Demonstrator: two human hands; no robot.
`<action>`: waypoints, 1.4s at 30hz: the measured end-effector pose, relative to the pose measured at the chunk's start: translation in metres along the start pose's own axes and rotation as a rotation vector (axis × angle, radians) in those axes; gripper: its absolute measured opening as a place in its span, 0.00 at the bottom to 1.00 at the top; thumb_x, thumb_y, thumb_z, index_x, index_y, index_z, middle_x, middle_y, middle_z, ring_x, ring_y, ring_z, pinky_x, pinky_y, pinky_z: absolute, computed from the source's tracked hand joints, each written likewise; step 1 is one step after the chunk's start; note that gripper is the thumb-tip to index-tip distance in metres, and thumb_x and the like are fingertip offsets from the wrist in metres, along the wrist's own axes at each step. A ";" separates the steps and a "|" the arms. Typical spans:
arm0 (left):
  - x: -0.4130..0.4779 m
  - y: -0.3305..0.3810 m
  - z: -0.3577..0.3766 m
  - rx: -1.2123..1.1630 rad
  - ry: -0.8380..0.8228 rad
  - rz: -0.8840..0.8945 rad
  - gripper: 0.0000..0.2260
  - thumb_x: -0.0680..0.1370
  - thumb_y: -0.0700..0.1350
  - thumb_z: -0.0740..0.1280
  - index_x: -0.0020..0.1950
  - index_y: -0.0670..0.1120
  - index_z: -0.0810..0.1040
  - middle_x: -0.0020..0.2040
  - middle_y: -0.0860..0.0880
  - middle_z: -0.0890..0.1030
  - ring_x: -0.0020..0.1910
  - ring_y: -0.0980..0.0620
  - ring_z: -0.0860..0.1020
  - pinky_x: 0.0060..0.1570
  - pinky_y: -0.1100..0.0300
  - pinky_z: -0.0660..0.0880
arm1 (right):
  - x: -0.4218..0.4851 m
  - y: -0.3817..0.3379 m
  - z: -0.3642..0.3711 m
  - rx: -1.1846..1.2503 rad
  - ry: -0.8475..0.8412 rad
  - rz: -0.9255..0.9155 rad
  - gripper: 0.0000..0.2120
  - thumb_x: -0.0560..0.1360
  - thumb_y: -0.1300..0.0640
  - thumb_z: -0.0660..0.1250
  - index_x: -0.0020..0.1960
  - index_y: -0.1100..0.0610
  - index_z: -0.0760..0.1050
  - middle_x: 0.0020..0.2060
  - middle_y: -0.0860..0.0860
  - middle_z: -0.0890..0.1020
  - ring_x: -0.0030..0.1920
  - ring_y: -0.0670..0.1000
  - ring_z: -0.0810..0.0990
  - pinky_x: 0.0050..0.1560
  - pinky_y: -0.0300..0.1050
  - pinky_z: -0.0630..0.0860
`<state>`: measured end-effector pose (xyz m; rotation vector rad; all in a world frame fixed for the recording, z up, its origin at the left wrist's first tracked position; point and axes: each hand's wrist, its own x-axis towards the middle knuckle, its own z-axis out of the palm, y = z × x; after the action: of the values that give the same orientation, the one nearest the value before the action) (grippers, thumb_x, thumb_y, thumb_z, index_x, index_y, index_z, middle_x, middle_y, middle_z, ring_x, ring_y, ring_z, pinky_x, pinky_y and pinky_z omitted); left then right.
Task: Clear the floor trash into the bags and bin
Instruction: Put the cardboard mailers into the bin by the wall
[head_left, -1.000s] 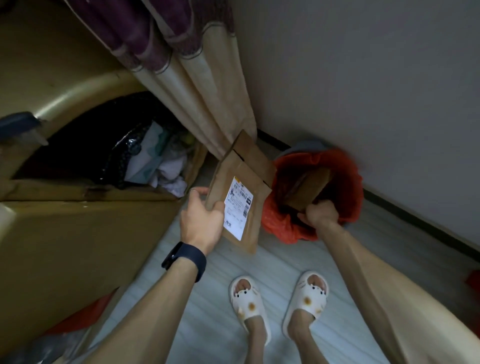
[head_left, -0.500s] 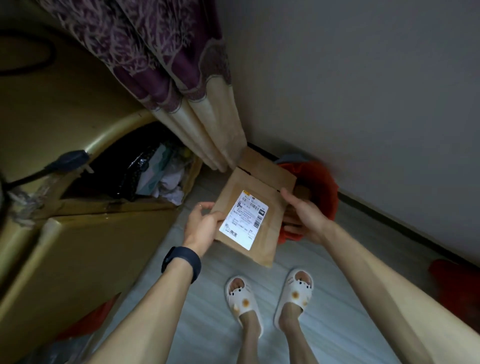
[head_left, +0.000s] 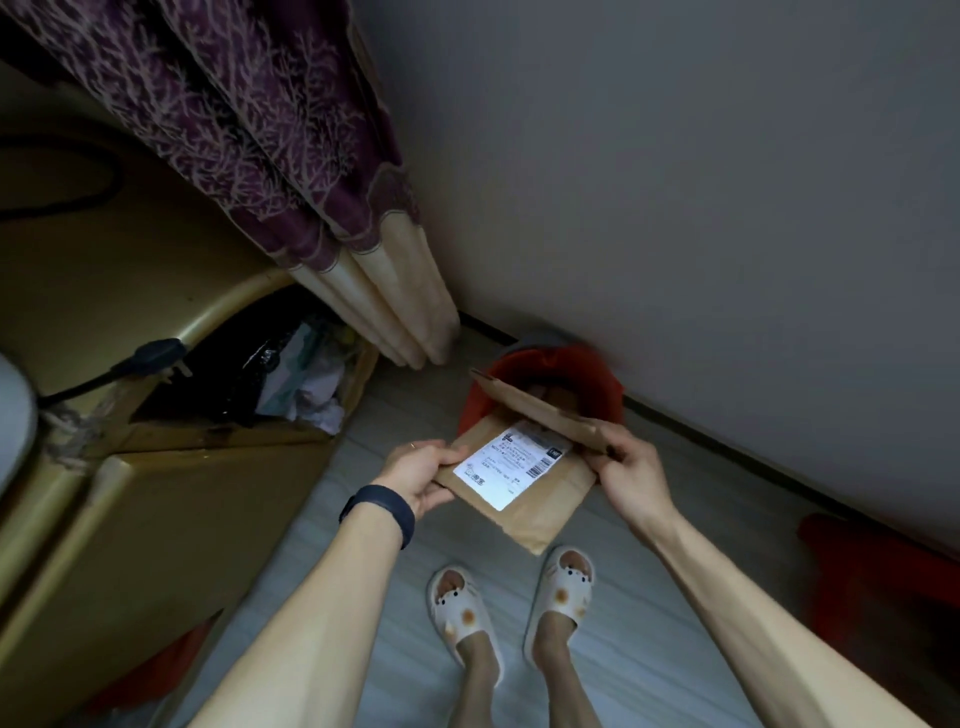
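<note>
Near the centre of the frame, the left hand is pinching the left edge of a flattened cardboard mailer, while the right hand is gripping its folded-over flap on the right. The mailer is hovering just in front of the red-lined bin by the wall, which is already holding some cardboard. This piece is not yet in. At the right edge, something red is lying on the floor, possibly more to clear.
</note>
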<state>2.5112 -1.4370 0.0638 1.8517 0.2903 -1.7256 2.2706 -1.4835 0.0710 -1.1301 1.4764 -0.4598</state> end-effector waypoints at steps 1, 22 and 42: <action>0.003 0.001 0.003 -0.058 0.026 0.016 0.19 0.75 0.33 0.71 0.63 0.41 0.72 0.46 0.41 0.82 0.40 0.47 0.83 0.34 0.53 0.81 | -0.003 0.000 -0.001 -0.029 -0.035 -0.005 0.26 0.75 0.71 0.65 0.56 0.40 0.83 0.61 0.41 0.80 0.64 0.39 0.75 0.63 0.35 0.71; 0.059 -0.040 0.078 0.290 0.064 0.098 0.14 0.83 0.48 0.58 0.67 0.45 0.69 0.60 0.43 0.78 0.56 0.43 0.78 0.52 0.53 0.75 | 0.031 0.057 -0.036 0.097 0.201 0.555 0.24 0.71 0.62 0.74 0.66 0.63 0.74 0.48 0.57 0.85 0.39 0.51 0.84 0.38 0.43 0.81; 0.184 -0.080 0.034 1.406 0.216 0.792 0.29 0.81 0.50 0.57 0.80 0.47 0.51 0.81 0.50 0.47 0.72 0.48 0.64 0.67 0.57 0.65 | 0.204 0.155 0.105 -0.694 0.213 0.252 0.23 0.76 0.51 0.66 0.69 0.57 0.70 0.63 0.61 0.77 0.61 0.64 0.78 0.61 0.54 0.74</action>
<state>2.4654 -1.4335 -0.1340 2.4202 -1.7450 -1.0880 2.3332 -1.5504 -0.1903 -1.4240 2.0151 0.1366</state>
